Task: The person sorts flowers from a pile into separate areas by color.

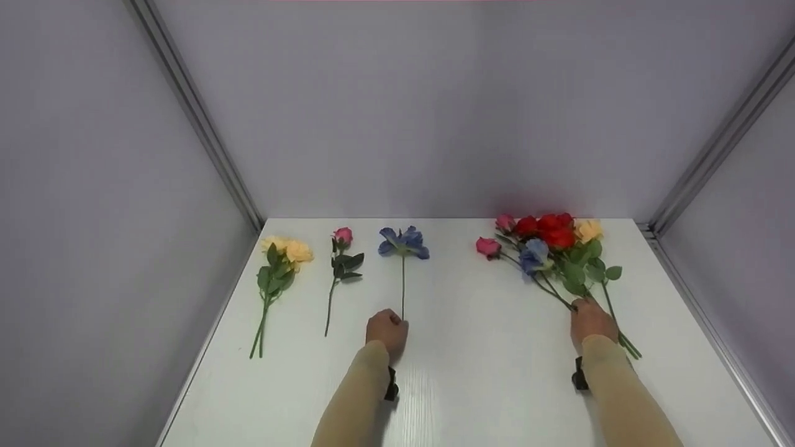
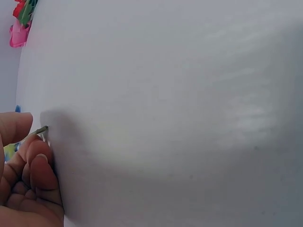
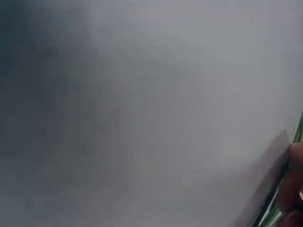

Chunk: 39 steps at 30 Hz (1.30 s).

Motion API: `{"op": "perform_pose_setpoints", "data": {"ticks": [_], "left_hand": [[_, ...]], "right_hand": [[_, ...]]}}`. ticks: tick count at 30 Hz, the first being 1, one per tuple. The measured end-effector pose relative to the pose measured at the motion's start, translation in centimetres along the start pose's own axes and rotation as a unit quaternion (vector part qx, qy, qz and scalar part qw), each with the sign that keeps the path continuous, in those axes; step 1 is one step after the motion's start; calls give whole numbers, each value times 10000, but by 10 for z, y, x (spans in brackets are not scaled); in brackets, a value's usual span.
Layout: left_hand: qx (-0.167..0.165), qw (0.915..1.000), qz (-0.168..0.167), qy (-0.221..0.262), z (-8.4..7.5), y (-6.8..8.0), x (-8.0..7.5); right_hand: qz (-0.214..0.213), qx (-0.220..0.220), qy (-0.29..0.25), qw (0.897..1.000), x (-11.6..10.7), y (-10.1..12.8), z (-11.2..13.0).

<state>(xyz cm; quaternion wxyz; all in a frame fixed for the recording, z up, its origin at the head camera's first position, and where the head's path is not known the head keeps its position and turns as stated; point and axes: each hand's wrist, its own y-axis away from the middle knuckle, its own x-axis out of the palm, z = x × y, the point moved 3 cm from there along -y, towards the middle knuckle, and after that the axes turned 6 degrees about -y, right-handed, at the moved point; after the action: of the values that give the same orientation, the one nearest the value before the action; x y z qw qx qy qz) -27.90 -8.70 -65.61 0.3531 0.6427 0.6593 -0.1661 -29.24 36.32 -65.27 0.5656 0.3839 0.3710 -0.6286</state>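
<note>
So the left hand (image 1: 386, 331) is curled around the bottom end of a single blue flower (image 1: 404, 242), pinching its thin stem right where it meets the white surface (image 1: 484, 372); the bloom lies further back, pointing toward the rear wall. The left wrist view shows the stem tip poking out between thumb and fingers (image 2: 35, 161). The right hand (image 1: 591, 320) sits on the stems of a mixed bunch of flowers (image 1: 553, 248), red, pink, blue and yellow heads fanned out behind it, but I can't tell if it's actually gripping them or just resting there. Off to the left lie a pink rose (image 1: 341, 236) and a yellow rose (image 1: 292, 250), each apart.
</note>
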Motion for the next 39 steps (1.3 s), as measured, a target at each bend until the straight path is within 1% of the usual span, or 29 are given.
{"op": "perform_pose_setpoints", "data": {"ticks": [3,4,8,11,15,17,20,24,27,30,33,36,39], "left_hand": [[50,10000,-5,-3,1,-1,2],[18,10000,6,12,2,-1,3],[-86,9999,8,110,6,1,4],[-111,9998,62,146,7,4,3],[-125,9995,167,239,8,7,3],[-186,9992,211,281,9,9,3],[-227,9992,197,265,11,9,4],[-212,9993,178,241,13,7,7],[-162,9993,208,265,10,7,9],[-114,9995,197,218,8,6,8],[-51,9996,170,228,7,2,5],[11,9996,164,251,10,-3,4],[98,9996,159,233,14,-5,3]], "right_hand": [[-137,-64,75,9999,-1,0,-1],[-147,-97,122,9998,-1,-1,-1],[-78,-212,238,9995,3,-3,0],[-39,-185,220,9996,5,-3,0],[-58,-139,250,9996,7,0,-1],[-84,-177,297,9994,8,2,0],[-94,-214,351,9991,8,3,2],[70,-74,408,9991,7,4,2],[273,105,421,9987,6,3,1],[443,156,375,9982,4,0,0],[512,63,285,9983,0,-5,1],[513,-153,262,9982,-4,-9,3],[522,-338,275,9977,-6,-10,5]]}}
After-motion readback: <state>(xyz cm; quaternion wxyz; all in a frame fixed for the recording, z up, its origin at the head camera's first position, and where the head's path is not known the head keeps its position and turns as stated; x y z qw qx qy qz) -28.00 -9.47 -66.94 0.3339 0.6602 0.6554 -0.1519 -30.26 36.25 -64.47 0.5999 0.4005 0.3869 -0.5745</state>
